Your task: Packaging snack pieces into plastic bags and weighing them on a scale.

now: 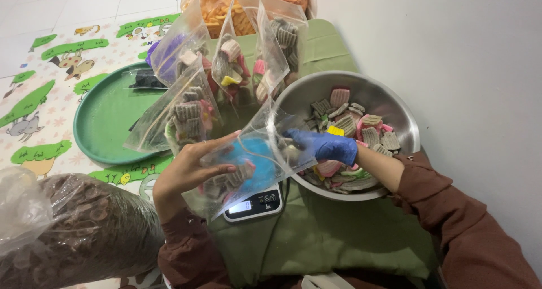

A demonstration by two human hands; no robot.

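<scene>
One clear bag (257, 153) in hand, over a small digital scale (255, 203) on green cloth (316, 238).

Your left hand (189, 167), bare, closes on the bag's near side with thumb and fingers pinching the plastic; ridged grey and pink crackers show through at its bottom. Your right hand (324, 145), in a blue glove, reaches into the bag's mouth, fingers curled; you cannot tell what it grips. Just right sits a steel bowl (395, 105) of grey, pink, yellow and green crackers. Four filled clear bags (186, 111) stand behind, beside a round green tray (104, 122). An orange snack sack (248, 1) lies at the top, and a large clear sack of brown pieces (84, 232) at lower left, on a printed animal mat (34, 105).
</scene>
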